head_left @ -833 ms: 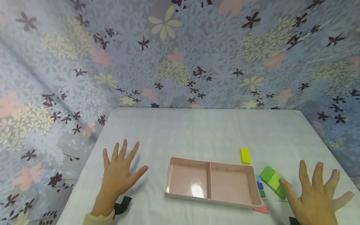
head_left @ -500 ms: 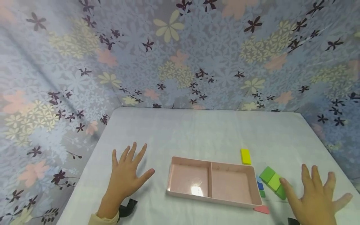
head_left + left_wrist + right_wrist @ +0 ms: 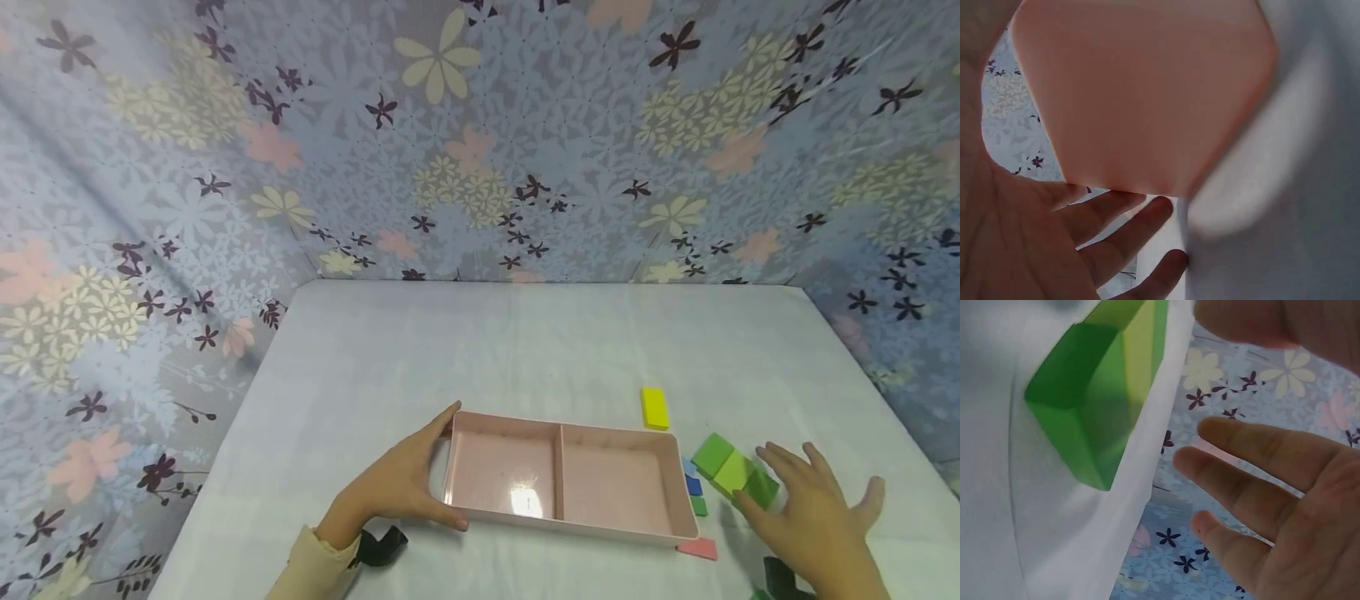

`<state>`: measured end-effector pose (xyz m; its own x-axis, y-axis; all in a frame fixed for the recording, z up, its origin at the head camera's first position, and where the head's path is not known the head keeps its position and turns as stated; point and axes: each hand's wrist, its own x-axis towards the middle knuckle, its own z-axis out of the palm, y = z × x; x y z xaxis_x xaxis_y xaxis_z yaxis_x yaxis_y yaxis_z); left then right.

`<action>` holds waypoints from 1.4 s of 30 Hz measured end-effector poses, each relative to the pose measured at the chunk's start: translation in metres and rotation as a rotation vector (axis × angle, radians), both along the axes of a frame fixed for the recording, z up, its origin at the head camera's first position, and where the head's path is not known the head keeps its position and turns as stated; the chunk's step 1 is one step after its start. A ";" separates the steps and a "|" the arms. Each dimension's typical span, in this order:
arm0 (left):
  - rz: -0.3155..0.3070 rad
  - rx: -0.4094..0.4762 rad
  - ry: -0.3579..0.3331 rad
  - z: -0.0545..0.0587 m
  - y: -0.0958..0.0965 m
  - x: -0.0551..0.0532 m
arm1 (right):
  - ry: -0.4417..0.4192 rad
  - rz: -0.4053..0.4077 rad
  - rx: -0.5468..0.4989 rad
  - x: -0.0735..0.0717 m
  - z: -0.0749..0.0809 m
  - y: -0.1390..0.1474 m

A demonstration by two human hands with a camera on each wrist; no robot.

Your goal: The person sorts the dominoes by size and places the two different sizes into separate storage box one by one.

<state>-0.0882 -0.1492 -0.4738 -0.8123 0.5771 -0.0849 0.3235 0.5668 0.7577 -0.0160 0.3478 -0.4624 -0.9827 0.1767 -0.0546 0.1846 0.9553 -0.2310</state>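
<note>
A shallow pink box (image 3: 559, 471) with two compartments lies on the white-covered table. My left hand (image 3: 397, 482) grips its left end, the thumb along the front side and the fingers at the back corner. In the left wrist view the fingertips meet the edge of the box wall (image 3: 1147, 106). My right hand (image 3: 817, 510) hovers with spread, slightly bent fingers beside a row of green blocks (image 3: 712, 454), the middle one a lighter green. In the right wrist view, a gap separates the fingers from the green blocks (image 3: 1085, 387).
Behind the box's right end lies a yellow block (image 3: 654, 408). Small blue blocks (image 3: 693, 486) and a small green block (image 3: 699, 506) sit against its right side, with a pink piece (image 3: 699, 547) by the front corner. Flowered cloth (image 3: 480, 167) walls the table.
My left hand has moved right from the bare table onto the box's left end and taken hold of it. My right hand has shifted left toward the green blocks, its fingers bending.
</note>
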 end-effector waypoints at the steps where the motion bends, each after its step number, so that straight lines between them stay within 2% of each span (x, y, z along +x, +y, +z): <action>1: 0.001 0.006 -0.003 -0.001 0.000 0.000 | -0.011 0.005 0.002 -0.001 -0.001 0.001; 9: -0.001 0.004 0.026 -0.004 -0.002 -0.003 | -0.134 -0.025 0.040 -0.005 -0.009 0.012; 17: -0.007 0.023 0.067 -0.009 -0.003 -0.003 | -0.240 -0.068 0.067 -0.005 -0.012 0.009; 28: -0.008 0.035 0.103 -0.013 -0.003 -0.006 | -0.219 -0.079 0.066 -0.006 -0.013 0.007; 33: -0.043 0.070 0.099 -0.011 0.000 -0.008 | -0.161 -0.093 0.099 -0.005 -0.006 0.009; 38: -0.039 0.051 0.101 -0.009 0.002 -0.007 | 0.023 -0.072 0.104 -0.004 0.008 0.006; 42: -0.033 0.029 0.118 -0.009 0.003 -0.009 | 0.150 -0.002 0.079 -0.009 0.024 -0.005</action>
<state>-0.0968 -0.1465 -0.4824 -0.7964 0.6041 0.0271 0.4292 0.5332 0.7290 -0.0246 0.3423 -0.4387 -0.9784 0.1766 0.1073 0.1556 0.9713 -0.1800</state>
